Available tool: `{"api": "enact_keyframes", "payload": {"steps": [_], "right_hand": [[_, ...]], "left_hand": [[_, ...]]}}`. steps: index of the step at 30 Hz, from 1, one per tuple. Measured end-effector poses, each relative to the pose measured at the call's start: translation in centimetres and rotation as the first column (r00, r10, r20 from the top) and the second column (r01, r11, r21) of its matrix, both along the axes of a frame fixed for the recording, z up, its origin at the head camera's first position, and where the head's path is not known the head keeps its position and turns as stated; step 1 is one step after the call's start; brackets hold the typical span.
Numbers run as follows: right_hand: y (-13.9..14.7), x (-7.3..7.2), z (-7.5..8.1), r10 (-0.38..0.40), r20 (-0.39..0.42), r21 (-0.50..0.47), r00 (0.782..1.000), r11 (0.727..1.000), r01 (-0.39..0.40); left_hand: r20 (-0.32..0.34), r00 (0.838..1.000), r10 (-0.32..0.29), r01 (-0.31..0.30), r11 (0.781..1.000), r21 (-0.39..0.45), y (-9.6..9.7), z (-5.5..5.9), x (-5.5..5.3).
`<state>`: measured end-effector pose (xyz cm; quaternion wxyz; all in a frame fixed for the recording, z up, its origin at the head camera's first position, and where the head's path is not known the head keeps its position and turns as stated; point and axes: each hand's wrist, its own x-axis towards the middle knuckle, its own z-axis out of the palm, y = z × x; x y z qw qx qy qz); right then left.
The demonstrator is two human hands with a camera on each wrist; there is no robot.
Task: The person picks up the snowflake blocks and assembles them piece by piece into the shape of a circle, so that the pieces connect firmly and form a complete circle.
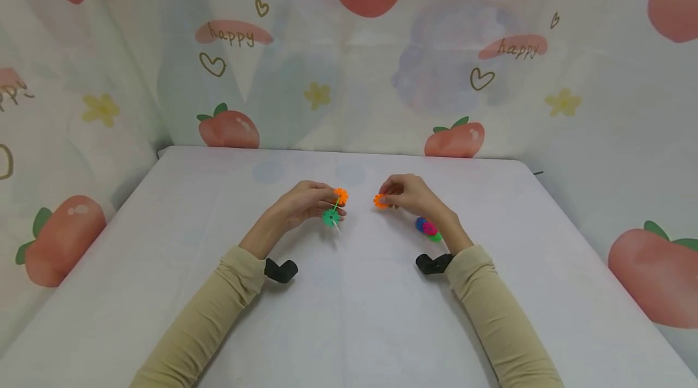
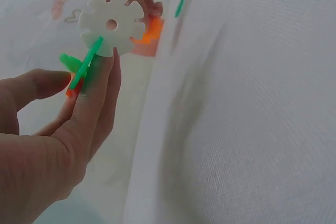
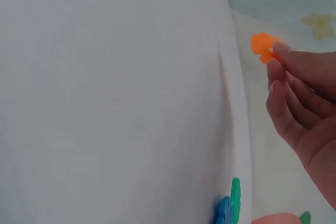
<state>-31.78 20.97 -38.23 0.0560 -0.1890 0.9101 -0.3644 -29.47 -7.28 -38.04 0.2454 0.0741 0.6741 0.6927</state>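
My left hand (image 1: 305, 201) pinches a small joined piece of notched plastic discs between thumb and fingers. In the head view it shows an orange disc (image 1: 340, 195) above a green disc (image 1: 330, 217). From the left wrist, a white disc (image 2: 125, 22) with a centre hole faces the camera, slotted to a green disc (image 2: 86, 64) seen edge-on. To the right, apart from that piece, my right hand (image 1: 409, 193) pinches a single orange disc (image 1: 378, 200) by its edge; this orange disc (image 3: 261, 44) also shows in the right wrist view.
On the white table (image 1: 349, 315), beside the right wrist, lie a blue disc (image 1: 420, 224), a pink disc (image 1: 430, 228) and a green disc (image 1: 436, 237), bunched together. Black wrist cameras (image 1: 281, 271) sit at both cuffs. A printed cloth wall (image 1: 349, 73) rises behind the table.
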Motion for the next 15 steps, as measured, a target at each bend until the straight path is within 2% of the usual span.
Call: {"api": "enact_keyframes", "payload": {"steps": [9, 15], "right_hand": [[-2.6, 1.2, 0.4, 0.039, -0.046, -0.211, 0.998, 0.976, -0.047], [-3.9, 1.6, 0.3, 0.065, -0.093, -0.251, 0.994, 0.964, -0.086]], "left_hand": [[-0.003, 1.0, 0.001, -0.001, 1.0, -0.03, -0.1, 0.0, 0.0], [-0.005, 1.0, -0.017, 0.017, 1.0, -0.021, -0.1, 0.0, 0.1]]}}
